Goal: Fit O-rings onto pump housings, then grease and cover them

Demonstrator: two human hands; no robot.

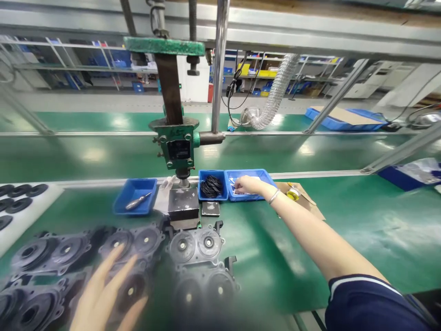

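Note:
My right hand (247, 185) reaches into a shallow blue tray (265, 177) holding small white parts. Its fingers are bent together at the parts, and whatever is between them is too small to make out. My left hand (106, 294), blurred, hovers with fingers spread over grey metal housings (146, 241) with round recesses, holding nothing. Another housing (196, 246) lies in front of the press, a further one just nearer me. Beside the tray stands a blue bin (223, 195) of black rings (211, 186).
A green press (179, 149) stands over a black block (183, 204). On its left, a blue bin (119, 202) contains a metal-handled tool (138, 201). Black rings (19, 205) lie on a white board at far left. Yellow tape (293, 193) rests on cardboard (310, 207) at right.

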